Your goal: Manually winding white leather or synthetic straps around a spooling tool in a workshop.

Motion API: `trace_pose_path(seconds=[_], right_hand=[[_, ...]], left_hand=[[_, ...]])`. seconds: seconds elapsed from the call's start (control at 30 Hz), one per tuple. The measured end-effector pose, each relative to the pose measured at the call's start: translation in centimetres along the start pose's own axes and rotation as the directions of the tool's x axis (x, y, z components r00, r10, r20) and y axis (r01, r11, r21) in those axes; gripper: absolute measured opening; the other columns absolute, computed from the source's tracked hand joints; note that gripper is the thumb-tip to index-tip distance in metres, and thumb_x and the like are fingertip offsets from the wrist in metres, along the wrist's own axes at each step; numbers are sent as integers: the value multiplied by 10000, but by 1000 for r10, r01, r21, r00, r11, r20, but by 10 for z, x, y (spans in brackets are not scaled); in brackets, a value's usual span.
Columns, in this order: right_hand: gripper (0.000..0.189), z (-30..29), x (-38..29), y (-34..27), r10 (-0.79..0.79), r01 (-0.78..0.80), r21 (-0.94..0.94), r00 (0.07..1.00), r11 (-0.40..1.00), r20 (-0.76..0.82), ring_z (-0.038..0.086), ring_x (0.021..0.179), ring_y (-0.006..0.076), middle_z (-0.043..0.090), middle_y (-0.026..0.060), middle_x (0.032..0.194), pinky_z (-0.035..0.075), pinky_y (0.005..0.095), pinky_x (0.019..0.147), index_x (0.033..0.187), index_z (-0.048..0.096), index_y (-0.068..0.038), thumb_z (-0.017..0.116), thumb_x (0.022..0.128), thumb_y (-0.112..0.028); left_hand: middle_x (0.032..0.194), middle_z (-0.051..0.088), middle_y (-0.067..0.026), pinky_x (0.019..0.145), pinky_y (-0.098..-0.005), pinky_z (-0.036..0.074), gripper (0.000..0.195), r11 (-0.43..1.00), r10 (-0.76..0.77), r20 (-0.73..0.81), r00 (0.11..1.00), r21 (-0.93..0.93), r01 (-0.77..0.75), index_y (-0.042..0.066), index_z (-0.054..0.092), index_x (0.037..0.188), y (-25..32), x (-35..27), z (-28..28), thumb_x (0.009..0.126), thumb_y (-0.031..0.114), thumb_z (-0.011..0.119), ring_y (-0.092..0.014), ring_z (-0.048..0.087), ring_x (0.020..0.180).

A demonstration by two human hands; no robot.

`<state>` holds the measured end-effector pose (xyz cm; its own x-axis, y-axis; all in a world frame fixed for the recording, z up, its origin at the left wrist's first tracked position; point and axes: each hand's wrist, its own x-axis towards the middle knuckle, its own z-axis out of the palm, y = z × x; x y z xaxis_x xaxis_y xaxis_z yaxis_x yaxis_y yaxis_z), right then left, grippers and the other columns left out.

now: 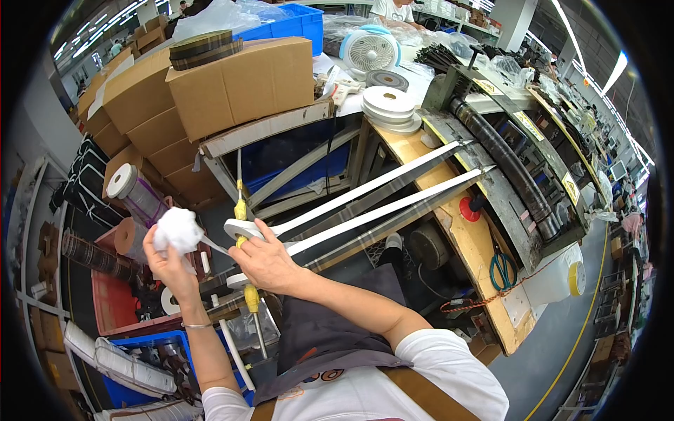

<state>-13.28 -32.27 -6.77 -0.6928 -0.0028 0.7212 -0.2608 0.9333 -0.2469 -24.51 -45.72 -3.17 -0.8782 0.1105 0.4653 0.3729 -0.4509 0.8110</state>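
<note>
A crumpled wad of thin white strip (179, 230) is gripped by my left hand (171, 271), raised at the left. From the wad a narrow white strip (215, 246) stretches to the thumb and fingertips of my right hand (268, 266). My right index finger lies against a flat white tape roll (234, 227), mounted on a rod with yellow clamps (240, 209). Two white tapes (368, 183) and plaid ribbons (353, 247) below them run up to a roller machine (503, 163). A lower roll (237, 281) is partly hidden by my right hand.
A wooden bench (463, 247) bears the machine, teal-handled scissors (503, 271) and stacked white rolls (388, 108). Cardboard boxes (242, 84), a red crate (113, 305) and a blue crate (121, 387) stand leftward. Beyond are a fan (370, 50) and a person (394, 11).
</note>
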Motion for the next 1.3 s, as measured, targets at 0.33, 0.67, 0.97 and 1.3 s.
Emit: trace_pose_path(seconds=[0.33,0.67,0.97,1.3], right_hand=[[216,-23,29,7,-31,68,351,993,934,-110,550,792,249,550,68,784,390,410,856,881,552,-68,618,675,-53],[368,-9,15,8,156,-190,431,981,882,113,559,900,285,589,127,946,376,410,867,1086,501,-48,545,721,-38],[472,0,3,-9,85,-86,25,995,996,60,548,762,236,542,79,769,284,514,957,1154,457,-20,561,694,-43],[233,-22,33,2,-106,123,320,992,939,-69,547,681,211,548,41,729,351,335,664,874,556,-92,654,668,-138]], left_hand=[[808,592,-47,609,-187,456,181,789,-525,614,589,93,607,-13,547,892,-13,-1,-6,722,39,516,-80,574,697],[916,587,-108,688,-282,528,338,529,-479,593,647,-393,752,-28,476,1009,-18,-31,-3,784,207,566,-179,617,788],[1086,548,-131,887,-371,442,282,866,-286,86,954,-403,296,13,484,1113,-15,-20,14,833,51,480,-235,546,1003],[884,620,-73,653,-204,462,231,768,-580,631,515,214,604,-45,606,920,-30,1,0,735,86,563,-95,583,728]])
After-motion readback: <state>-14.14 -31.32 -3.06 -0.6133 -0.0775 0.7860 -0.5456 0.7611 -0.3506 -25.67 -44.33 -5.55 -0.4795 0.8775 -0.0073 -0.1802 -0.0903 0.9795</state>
